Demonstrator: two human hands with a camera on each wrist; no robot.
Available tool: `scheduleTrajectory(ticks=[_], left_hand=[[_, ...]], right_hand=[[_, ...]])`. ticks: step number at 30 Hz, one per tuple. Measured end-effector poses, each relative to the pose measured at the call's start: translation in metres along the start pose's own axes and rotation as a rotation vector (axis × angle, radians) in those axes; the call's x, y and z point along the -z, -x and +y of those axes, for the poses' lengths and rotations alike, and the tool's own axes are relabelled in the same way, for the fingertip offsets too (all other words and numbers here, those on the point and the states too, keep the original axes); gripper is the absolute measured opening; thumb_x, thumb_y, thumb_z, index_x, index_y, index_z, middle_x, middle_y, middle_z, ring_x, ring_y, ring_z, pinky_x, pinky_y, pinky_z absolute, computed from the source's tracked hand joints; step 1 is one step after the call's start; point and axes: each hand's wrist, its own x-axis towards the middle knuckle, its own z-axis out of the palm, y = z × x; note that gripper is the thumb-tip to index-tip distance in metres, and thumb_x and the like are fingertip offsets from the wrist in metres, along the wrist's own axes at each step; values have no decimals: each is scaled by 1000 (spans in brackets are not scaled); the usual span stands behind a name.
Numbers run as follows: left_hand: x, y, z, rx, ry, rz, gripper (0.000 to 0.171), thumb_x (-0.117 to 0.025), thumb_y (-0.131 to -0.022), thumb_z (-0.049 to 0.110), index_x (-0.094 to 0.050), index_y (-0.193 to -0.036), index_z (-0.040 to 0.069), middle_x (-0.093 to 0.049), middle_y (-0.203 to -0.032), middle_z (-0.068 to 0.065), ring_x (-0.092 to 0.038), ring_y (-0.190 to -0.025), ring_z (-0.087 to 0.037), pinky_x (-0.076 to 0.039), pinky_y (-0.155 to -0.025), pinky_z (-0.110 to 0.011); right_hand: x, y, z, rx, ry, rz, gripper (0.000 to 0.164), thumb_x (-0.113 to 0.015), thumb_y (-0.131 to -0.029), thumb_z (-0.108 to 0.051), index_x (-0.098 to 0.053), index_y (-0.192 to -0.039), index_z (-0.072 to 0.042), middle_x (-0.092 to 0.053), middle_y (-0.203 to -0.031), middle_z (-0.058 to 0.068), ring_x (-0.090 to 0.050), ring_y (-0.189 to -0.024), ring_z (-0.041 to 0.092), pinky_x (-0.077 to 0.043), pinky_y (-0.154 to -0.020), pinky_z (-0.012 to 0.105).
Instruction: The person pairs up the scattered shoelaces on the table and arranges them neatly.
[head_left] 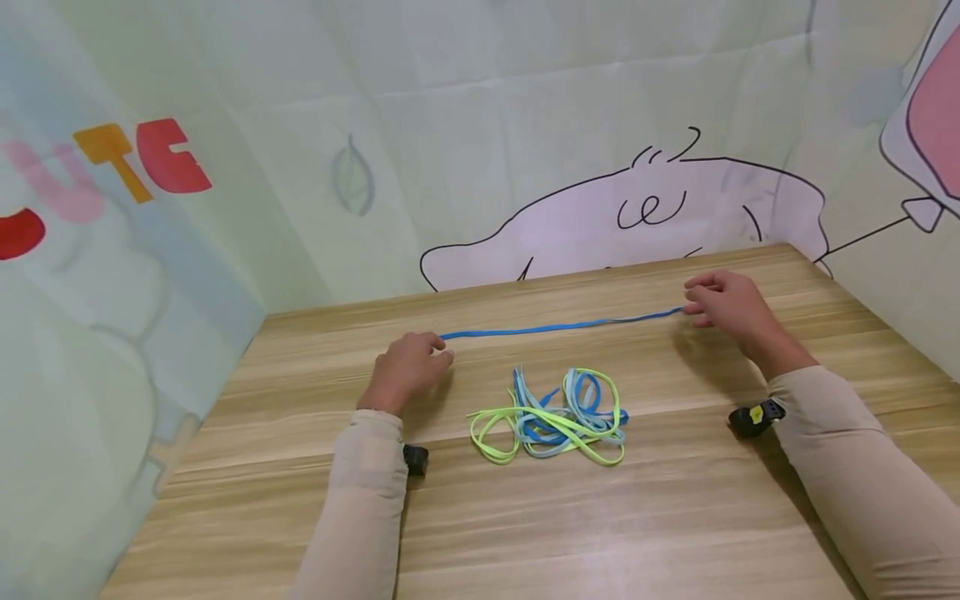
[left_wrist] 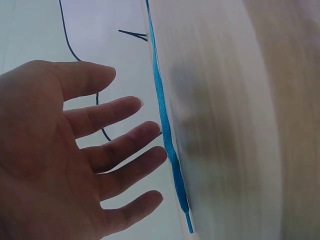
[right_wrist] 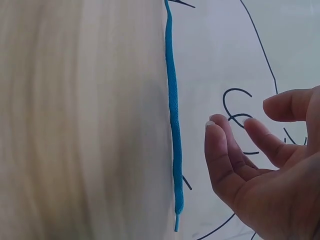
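A blue shoelace [head_left: 555, 327] lies stretched nearly straight across the back of the table. My left hand [head_left: 408, 367] is at its left end; in the left wrist view the fingers [left_wrist: 125, 140] are spread and hold nothing, and the lace's tip [left_wrist: 189, 222] shows beyond them. At the right end is my right hand [head_left: 727, 304], its fingers loosely bent with nothing between them in the right wrist view. There the shoelace [right_wrist: 173, 110] runs apart from the fingertips [right_wrist: 216, 145]. Nearer me lies a loose tangle of yellow-green, light blue and blue shoelaces [head_left: 555, 421].
The wooden table [head_left: 525, 533] ends at the back against a pale curtain [head_left: 487, 125] printed with cartoon outlines and letters. Black wrist cameras [head_left: 753, 418] are strapped at both sleeves.
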Motion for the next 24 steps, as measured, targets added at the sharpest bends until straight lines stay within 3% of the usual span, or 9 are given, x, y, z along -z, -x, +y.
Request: scheduleTrajectory(ticks=[9, 18, 24], left_hand=[[-1, 2, 6, -21, -8, 10, 42, -50, -99, 31, -66, -130, 7, -63, -132, -15, -56, -124, -35, -44, -98, -59], [-2, 5, 14, -32, -27, 14, 41, -52, -99, 33, -66, -129, 8, -64, -131, -14, -57, -123, -35, -44, -96, -59], [-5, 10, 17, -36, -23, 18, 41, -51, -98, 32, -67, -128, 8, -64, -130, -15, -57, -122, -36, -43, -97, -60]], right_hand=[[-9, 5, -11, 20, 25, -60, 46, -50, -105, -26, -50, -132, 11, -53, -132, 27, -66, -93, 9, -57, -77, 27], [-19, 16, -21, 80, 41, -106, 37, -53, -103, -20, -56, -125, 9, -60, -122, 24, -65, -89, 10, -56, -76, 27], [-28, 23, -30, 133, 85, -158, 35, -54, -103, -22, -59, -122, 8, -64, -115, 24, -67, -93, 20, -56, -77, 29]])
